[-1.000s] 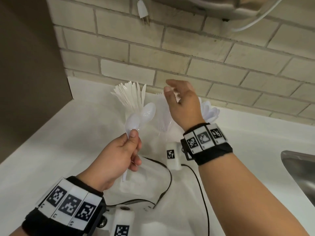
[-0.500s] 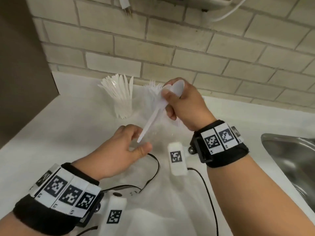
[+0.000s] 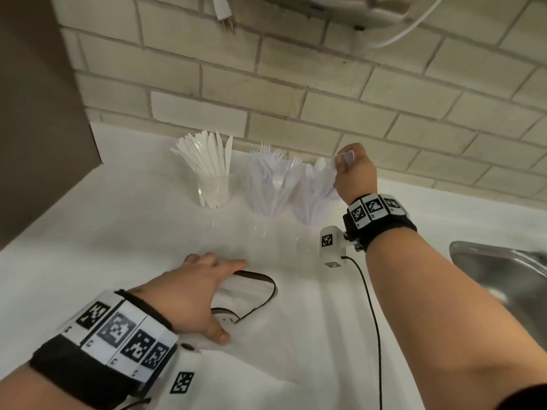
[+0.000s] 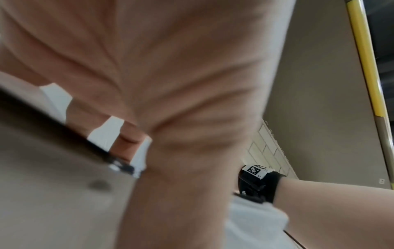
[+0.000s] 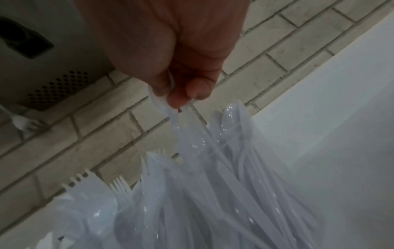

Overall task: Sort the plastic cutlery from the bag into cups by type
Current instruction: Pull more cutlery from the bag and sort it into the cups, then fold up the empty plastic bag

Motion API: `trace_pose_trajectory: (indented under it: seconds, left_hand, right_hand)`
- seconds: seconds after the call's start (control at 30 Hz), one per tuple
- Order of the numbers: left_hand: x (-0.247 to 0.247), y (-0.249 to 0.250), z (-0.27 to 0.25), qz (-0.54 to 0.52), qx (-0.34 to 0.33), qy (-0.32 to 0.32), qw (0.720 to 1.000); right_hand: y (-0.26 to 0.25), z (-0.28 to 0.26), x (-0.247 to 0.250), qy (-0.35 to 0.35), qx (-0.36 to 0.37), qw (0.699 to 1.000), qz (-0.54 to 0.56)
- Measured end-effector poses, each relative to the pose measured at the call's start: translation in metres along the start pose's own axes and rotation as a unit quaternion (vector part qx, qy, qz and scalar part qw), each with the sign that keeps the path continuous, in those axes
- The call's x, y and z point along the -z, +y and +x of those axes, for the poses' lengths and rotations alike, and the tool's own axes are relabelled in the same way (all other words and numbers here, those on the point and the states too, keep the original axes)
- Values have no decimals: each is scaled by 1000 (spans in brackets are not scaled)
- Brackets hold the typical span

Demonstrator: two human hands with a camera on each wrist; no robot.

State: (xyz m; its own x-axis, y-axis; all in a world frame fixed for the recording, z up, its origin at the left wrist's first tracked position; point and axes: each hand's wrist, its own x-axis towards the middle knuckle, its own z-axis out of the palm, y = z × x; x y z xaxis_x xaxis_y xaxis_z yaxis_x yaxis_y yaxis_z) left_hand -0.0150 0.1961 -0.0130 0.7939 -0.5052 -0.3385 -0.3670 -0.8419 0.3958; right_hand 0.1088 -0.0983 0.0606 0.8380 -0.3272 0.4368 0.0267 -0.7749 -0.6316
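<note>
L to R on the white bench (image 3: 88, 232). Left hand (image 3: 192, 294) lies flat w/ fingers straight and spread, palm down on the clear bag (image 3: 260, 258), which is barely visible against the bench; grip holds nothing, just presses. Left wrist view is blurred palm, no help.

Behind it, by the brick wall: knife cup (image 3: 213, 190), packed, blades fanned up. Next R, fork cup (image 3: 268, 190), tines up. Just beside that, spoon cup (image 3: 310, 199), bowls up.

Right hand (image 3: 353, 173) is over the spoon cup, thumb and fingertips pinched on the bowl end of a spoon (image 3: 328, 176), handle pointing down into the cup among the others. Right wrist view confirms: grip clamped on thin white plastic (image 5: 170, 94), handle running down into the bunch.

Handling, my read: pcs are v. light, thin, glossy, so prob. slippery and springy; will flex, could snap if forced into a tight bunch. Pinch at bowl or neck works for a handle-first drop. Cups look light and top-heavy, easy to tip, so ease in, don't jam. Bag is limp film; needs the flat hand to pin it.
</note>
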Motion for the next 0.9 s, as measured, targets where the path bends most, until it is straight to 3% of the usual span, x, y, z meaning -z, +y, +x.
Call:
trace_pose_trajectory:
  seconds: [0.1, 0.27, 0.43, 0.53, 0.6, 0.67, 0.8, 0.9]
  left_hand:
    - [-3, 2, 4, 7, 5, 9, 1000]
    - [-11, -3, 10, -2, 16, 23, 1000]
    - [-15, -7, 17, -6, 51, 44, 998]
    - [-11, -6, 15, 36, 75, 37, 996]
    - [-7, -2, 13, 67, 78, 33, 994]
    - [-2, -2, 10, 23, 97, 66, 993]
    - [10, 3, -5, -116, 140, 208, 961]
    - [13, 17, -23, -187, 137, 300, 925]
  right_hand:
    - [5, -3, -10, -31, -38, 998, -48]
    - [13, -9, -27, -66, 31, 960, -269]
    - [17, -13, -37, -162, -58, 920, -353]
    - [1, -18, -25, -154, -78, 920, -351]
    - [-18, -31, -9, -127, -78, 933, -327]
    - [-36, -54, 9, -123, -68, 952, -273]
    - [-66, -120, 29, -205, -54, 976, -60]
    - [-83, -168, 30, -244, -112, 958, 101]
